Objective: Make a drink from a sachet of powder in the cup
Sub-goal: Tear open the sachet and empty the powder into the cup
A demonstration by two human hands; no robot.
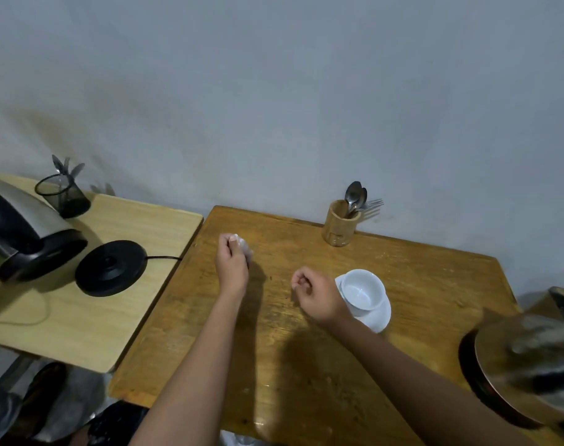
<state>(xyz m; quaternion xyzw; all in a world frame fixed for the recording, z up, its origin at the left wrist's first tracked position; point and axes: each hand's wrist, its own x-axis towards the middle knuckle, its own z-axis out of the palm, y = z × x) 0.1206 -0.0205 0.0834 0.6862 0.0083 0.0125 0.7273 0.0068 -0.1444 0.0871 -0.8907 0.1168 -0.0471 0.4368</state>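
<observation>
Left hand [232,265] pinches one sachet [243,243] at its fingertips; my right hand [313,292], curled and empty, sits just left of one cup [362,289] on one saucer [378,317].

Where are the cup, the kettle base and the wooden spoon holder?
Cup [361,292]: head view, inside bottom.
Kettle base [110,268]: head view, middle of the black disc.
Spoon holder [337,228]: head view, front wall.

Blurred pot lid [528,365] at right; kettle [26,233] cropped at left
</observation>
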